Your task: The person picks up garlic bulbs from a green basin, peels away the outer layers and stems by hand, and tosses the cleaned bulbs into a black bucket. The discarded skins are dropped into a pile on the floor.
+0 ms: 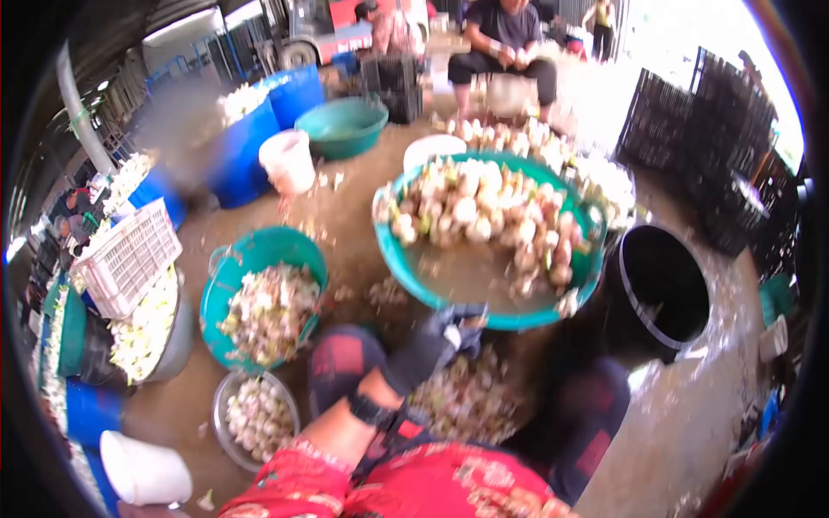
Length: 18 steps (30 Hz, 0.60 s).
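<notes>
My left hand [434, 350], in a dark glove with a black watch on the wrist, reaches forward between my knees. Its blurred fingers are right by the near rim of a wide green basin [406, 278]; whether they grip the rim or anything else I cannot make out. Pale garlic bulbs [484, 203], some with green stems, are heaped at the far side of this basin, and its near bottom shows brown. Below the hand lies a pile of garlic skins and stalks [466, 401]. My right hand does not show.
At left stand a green tub [216, 298] of garlic trimmings and a bowl [292, 406] of pale bulbs. A black bucket [623, 285] stands right of the basin. White buckets [147, 470], blue barrels [246, 160] and black crates [661, 116] surround. A person [509, 34] sits opposite.
</notes>
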### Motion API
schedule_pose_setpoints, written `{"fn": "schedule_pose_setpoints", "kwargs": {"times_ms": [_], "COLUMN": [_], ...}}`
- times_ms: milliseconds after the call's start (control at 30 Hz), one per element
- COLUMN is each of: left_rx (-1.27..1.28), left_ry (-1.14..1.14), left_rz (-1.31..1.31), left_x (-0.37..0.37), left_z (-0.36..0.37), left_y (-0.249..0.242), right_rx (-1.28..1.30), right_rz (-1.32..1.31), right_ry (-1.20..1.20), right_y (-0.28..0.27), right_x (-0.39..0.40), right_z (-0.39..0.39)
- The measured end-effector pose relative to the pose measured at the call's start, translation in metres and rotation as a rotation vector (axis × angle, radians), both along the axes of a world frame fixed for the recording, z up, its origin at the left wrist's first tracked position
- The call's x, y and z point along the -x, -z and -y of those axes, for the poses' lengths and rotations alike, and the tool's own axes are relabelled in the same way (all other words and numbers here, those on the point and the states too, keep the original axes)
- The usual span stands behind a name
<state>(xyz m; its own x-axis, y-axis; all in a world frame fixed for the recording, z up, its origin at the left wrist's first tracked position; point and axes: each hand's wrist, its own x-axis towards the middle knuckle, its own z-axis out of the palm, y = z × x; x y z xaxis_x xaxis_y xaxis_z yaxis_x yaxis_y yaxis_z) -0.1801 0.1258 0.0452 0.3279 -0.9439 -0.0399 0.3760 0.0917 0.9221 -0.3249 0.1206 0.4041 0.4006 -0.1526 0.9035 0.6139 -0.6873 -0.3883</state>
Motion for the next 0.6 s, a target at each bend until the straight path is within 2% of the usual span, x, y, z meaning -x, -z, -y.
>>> {"fn": "schedule_pose_setpoints", "kwargs": {"times_ms": [33, 100, 167, 233, 333, 400, 433, 600], "left_rx": [-0.013, 0.002, 0.089, 0.101, 0.010, -0.096, -0.021, -0.030], "left_ry": [0.000, 0.038, 0.070, 0.066, 0.061, 0.041, 0.076, 0.068], "left_rz": [0.065, 0.029, -0.156, -0.141, -0.132, -0.128, -0.064, 0.035], "left_x": [0.002, -0.001, -0.005, -0.012, -0.009, -0.001, -0.002, 0.004], "left_z": [-0.005, -0.005, -0.009, -0.005, -0.014, -0.010, -0.007, -0.001], "left_y": [-0.003, 0.012, 0.015, 0.018, 0.024, 0.008, 0.013, 0.009], "right_rx": [0.056, 0.172, 0.293, 0.330, 0.240, 0.223, 0.225, 0.110], "right_rz": [0.036, 0.108, 0.210, 0.251, 0.201, 0.167, 0.150, 0.068], "right_ry": [0.001, 0.019, -0.024, -0.034, -0.003, 0.047, 0.062, 0.041], "right_y": [-0.005, -0.016, -0.027, -0.024, -0.002, 0.006, 0.006, 0.023], "right_x": [0.012, 0.040, 0.065, 0.085, 0.113, 0.138, 0.149, 0.187], "right_z": [0.003, 0.011, 0.015, 0.017, 0.025, 0.026, 0.027, 0.033]}}
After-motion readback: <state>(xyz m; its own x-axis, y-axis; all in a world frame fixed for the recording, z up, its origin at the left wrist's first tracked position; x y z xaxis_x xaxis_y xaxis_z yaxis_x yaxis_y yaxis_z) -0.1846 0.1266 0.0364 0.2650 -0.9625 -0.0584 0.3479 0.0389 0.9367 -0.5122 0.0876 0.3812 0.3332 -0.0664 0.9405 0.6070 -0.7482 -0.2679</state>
